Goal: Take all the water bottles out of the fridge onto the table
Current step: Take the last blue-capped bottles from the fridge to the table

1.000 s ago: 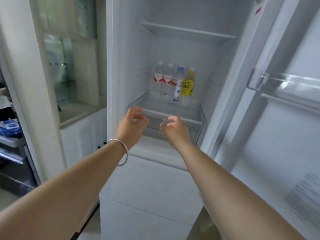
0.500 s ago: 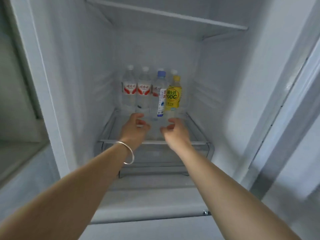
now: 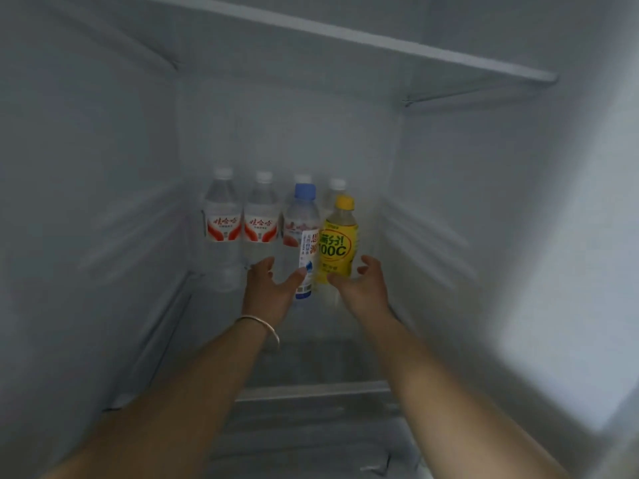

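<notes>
As the bottles stand tightly together at the far wall, the left hand and right hand, both spread and empty, may tip a neighbour. The yellow bottle just beside the blue-capped bottle falls easily

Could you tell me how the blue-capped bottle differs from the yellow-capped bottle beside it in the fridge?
The blue-capped bottle holds clear liquid, with a narrow white label down its side; the yellow-capped bottle looks yellow, with a wide yellow label reading 100C. The blue-capped bottle's cap sits higher than the yellow-capped bottle's. The left hand is open at the blue-capped one, the right hand open at the yellow-capped one. Both stand upright, capped, on the same shelf.
</notes>
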Demonstrator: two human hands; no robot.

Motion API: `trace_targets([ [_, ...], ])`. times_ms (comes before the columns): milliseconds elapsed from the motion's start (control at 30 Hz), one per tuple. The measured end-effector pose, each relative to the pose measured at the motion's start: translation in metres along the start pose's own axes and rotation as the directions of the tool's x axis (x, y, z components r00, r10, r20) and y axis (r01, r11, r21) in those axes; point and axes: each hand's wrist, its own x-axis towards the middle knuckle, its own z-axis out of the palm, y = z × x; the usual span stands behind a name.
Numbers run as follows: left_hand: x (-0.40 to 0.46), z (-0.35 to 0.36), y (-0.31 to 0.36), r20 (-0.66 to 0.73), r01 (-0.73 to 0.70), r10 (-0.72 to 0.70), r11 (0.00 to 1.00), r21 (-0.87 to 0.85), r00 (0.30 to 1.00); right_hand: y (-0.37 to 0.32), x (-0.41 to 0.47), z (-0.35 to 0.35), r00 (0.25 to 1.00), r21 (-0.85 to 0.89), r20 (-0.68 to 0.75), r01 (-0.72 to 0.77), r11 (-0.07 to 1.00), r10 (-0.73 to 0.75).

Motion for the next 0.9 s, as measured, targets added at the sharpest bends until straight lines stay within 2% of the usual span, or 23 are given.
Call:
trace_targets([
  [333,0.027,0.027,-0.001,-0.046,-0.143,0.137,0.977,-0.159,0.989,0.008,0.028,0.018,0.993,0.099,0.004,0.120,0.988,-0.121],
  [500,0.043,0.039,-0.017,-0.109,-0.103,0.089,0.987,-0.123,0.990,0.011,0.034,0.028,0.992,0.089,-0.072,0.113,0.990,-0.107],
  [700,0.019,0.027,0.000,-0.171,-0.158,0.138,0.981,-0.110,0.976,0.003,0.016,0.028,0.989,0.127,-0.095,0.127,0.984,-0.116],
  [900,-0.025,-0.008,0.034,-0.113,-0.155,0.125,0.935,-0.318,0.986,-0.029,-0.034,0.011,0.959,0.099,-0.176,0.240,0.966,-0.220],
])
